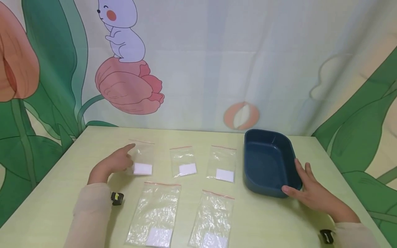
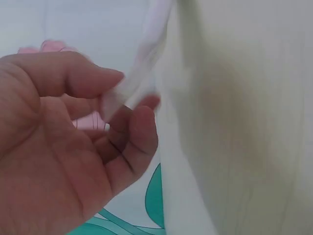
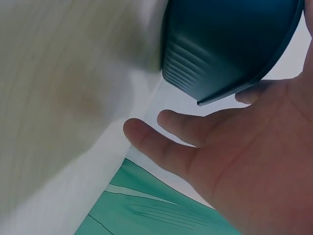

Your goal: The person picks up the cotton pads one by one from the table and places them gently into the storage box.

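Head view shows your pale green table before a cartoon backdrop, your left hand seemingly pinching the far-left zip bag, your right hand spread against the blue tray.

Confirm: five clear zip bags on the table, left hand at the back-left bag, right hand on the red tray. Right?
Not quite: the tray is dark blue, not red, as the head view shows. The rest holds: five bags, the left hand pinching the back-left bag, the right hand on the tray's near corner.
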### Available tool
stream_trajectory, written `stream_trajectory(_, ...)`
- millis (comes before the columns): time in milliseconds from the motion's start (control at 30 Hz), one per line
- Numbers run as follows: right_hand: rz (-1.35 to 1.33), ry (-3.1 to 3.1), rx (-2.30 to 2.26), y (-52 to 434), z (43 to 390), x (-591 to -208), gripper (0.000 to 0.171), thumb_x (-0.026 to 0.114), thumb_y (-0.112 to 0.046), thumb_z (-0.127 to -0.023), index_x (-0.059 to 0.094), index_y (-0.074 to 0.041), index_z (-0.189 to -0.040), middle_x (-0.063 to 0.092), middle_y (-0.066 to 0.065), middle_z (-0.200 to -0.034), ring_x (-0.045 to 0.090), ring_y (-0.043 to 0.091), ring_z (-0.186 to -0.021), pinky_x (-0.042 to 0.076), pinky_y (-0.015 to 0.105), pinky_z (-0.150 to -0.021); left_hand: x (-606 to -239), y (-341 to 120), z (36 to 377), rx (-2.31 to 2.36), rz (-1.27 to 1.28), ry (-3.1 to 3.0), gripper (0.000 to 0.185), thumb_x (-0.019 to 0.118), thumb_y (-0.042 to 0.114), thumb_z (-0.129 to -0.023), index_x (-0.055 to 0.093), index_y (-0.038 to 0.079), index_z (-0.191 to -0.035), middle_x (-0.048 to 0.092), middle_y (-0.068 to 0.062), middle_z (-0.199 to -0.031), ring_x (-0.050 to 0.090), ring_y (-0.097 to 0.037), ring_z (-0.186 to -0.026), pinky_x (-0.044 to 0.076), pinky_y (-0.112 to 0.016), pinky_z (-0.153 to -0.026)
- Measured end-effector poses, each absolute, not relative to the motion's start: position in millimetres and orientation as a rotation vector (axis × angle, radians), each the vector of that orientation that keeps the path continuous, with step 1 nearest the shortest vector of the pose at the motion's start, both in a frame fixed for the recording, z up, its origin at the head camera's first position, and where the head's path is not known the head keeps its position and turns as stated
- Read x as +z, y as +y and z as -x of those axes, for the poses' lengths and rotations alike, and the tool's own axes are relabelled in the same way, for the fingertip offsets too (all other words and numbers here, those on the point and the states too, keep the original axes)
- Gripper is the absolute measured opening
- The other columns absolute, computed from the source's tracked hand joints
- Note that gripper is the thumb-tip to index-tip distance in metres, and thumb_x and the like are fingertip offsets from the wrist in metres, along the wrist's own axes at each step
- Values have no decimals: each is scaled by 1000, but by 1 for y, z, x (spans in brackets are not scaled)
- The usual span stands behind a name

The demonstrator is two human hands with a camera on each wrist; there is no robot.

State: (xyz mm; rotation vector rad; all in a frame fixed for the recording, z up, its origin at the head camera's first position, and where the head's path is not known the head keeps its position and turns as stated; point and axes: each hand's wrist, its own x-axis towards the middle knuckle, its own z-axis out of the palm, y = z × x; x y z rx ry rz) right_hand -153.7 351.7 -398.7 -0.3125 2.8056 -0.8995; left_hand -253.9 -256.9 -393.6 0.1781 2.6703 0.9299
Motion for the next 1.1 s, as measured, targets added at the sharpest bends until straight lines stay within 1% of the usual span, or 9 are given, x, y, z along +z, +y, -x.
stream_trajectory(100, 330, 2801, -904, 353, 154, -398, 103, 63, -38, -100, -17, -12, -160, -25, 43, -151, 21, 73, -129, 30, 80, -92, -388, -258, 252, 1041, -191, 2639, 63, 51, 4, -95, 31, -5, -154, 52, -29, -122, 53, -36, -102, 47, -47, -87)
stream_trajectory(267, 350, 2813, -895, 354, 154, -397, 101, 63, -38, -100, -14, -15, -161, -19, 44, -152, 43, 68, -120, 37, 76, -90, -384, -254, 252, 1097, -241, 2697, 47, 54, 10, -97, 52, -5, -141, 54, -24, -124, 50, -37, -111, 43, -51, -95)
stream_trajectory(367, 333, 2814, -898, 354, 155, -398, 103, 65, -40, -99, -15, -17, -161, -19, 43, -154, 44, 67, -120, 35, 77, -91, -385, -251, 253, 1147, -260, 2728, 43, 55, 11, -98, 55, -3, -139, 57, -20, -122, 51, -35, -111, 43, -49, -94)
stream_trajectory(433, 315, 2811, -896, 353, 156, -400, 105, 65, -42, -98, -16, -19, -160, -20, 41, -154, 43, 67, -121, 33, 77, -92, -386, -249, 253, 1212, -264, 2718, 42, 56, 8, -98, 55, -1, -139, 58, -20, -121, 53, -34, -108, 47, -46, -91)
stream_trajectory(567, 281, 2812, -898, 351, 157, -401, 109, 67, -44, -96, -18, -20, -160, -32, 34, -154, 24, 72, -129, 27, 81, -93, -390, -249, 252, 1369, -269, 2608, 52, 53, -2, -94, 51, 7, -145, 52, -24, -133, 54, -35, -108, 53, -41, -87)
stream_trajectory(667, 259, 2812, -911, 350, 158, -402, 111, 68, -44, -95, -19, -21, -159, -43, 23, -151, 8, 74, -132, 23, 82, -93, -393, -250, 252, 1451, -286, 2494, 63, 48, -5, -90, 46, 11, -151, 44, -25, -145, 52, -39, -112, 51, -40, -88)
stream_trajectory(733, 250, 2809, -915, 349, 158, -402, 113, 68, -46, -95, -21, -20, -158, -46, 18, -150, 3, 73, -133, 23, 82, -94, -396, -251, 252, 1450, -289, 2449, 65, 46, -4, -89, 46, 10, -152, 41, -24, -150, 49, -40, -115, 48, -41, -90)
stream_trajectory(967, 246, 2771, -915, 347, 160, -405, 116, 65, -48, -96, -24, -3, -154, -39, 22, -154, -3, 65, -139, 18, 79, -101, -400, -250, 253, 1320, -248, 2488, 62, 53, 7, -96, 36, 0, -155, 34, -23, -157, 47, -36, -120, 47, -42, -92)
stream_trajectory(1100, 254, 2775, -915, 344, 162, -405, 117, 66, -49, -95, -22, 1, -154, -38, 20, -155, -1, 62, -141, 18, 78, -102, -399, -246, 254, 1222, -269, 2617, 68, 54, 5, -94, 29, -3, -157, 29, -24, -157, 50, -38, -118, 45, -48, -96)
